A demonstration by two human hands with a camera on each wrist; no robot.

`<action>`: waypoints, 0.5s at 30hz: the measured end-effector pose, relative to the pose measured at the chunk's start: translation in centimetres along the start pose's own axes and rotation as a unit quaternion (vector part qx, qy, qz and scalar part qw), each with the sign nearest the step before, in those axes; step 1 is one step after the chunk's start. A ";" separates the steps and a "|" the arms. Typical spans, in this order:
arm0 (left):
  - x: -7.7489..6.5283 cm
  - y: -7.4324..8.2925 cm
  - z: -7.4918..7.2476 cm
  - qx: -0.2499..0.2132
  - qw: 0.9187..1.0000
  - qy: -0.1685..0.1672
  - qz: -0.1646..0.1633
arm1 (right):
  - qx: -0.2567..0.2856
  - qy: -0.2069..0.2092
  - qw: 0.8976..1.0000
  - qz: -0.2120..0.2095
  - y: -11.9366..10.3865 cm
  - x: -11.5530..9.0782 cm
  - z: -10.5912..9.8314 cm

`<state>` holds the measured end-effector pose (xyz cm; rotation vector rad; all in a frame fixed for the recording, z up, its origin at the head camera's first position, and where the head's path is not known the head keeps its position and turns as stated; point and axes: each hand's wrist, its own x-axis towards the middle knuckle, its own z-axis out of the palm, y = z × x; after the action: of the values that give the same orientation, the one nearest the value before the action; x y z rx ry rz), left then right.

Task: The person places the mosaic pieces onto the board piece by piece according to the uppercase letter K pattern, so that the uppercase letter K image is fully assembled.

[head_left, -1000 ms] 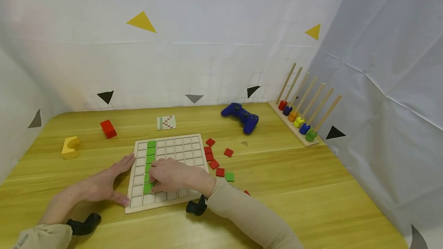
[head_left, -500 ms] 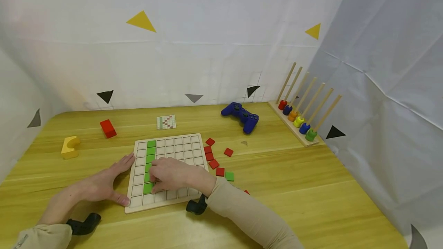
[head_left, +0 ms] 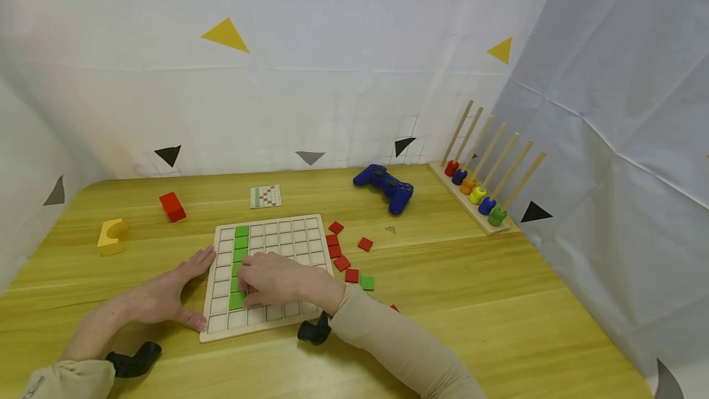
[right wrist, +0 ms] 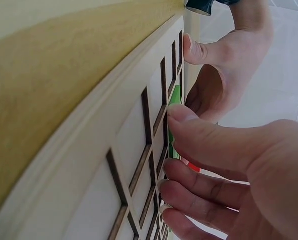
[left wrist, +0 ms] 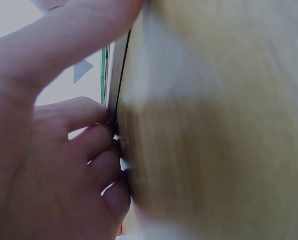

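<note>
L hand (head_left: 157, 297) is touching the left edge of the grid board (head_left: 286, 237), thumb & fingers wide apart. Board is lying flat, near side of the tbl (head_left: 498, 325), left of ctr, w/ green tiles (head_left: 240, 255) filling most of its 2nd col from left. R hand (head_left: 277, 279) is reaching across to that col, thumb & fingertips on the board; can't tell if it's pinching a tile. Loose red tiles (head_left: 341, 263) & 1 loose green tile (head_left: 367, 282) are lying just right of it. Pattern card (head_left: 266, 196) is lying beyond the far edge, blue gamepad (head_left: 384, 188) farther right, peg rack (head_left: 466, 203) standing far right, red blk (head_left: 173, 207) & yellow blk (head_left: 112, 237) sitting far left.
</note>
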<state>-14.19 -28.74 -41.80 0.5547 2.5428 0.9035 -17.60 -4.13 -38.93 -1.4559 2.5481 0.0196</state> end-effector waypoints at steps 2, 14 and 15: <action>0.0 0.0 0.0 -0.001 1.000 0.000 0.000 | -0.001 0.001 1.000 0.000 0.0 0.0 0.0; -0.1 0.2 0.0 0.003 1.000 0.000 -0.004 | 0.002 0.001 1.000 -0.002 0.0 0.0 -0.1; -0.1 0.2 0.0 0.003 1.000 -0.001 -0.005 | 0.004 -0.001 1.000 -0.002 0.0 -0.1 -0.1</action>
<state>-14.10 -28.63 -41.62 0.5447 2.5455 0.8931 -17.60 -4.09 -38.81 -1.4569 2.5411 0.0100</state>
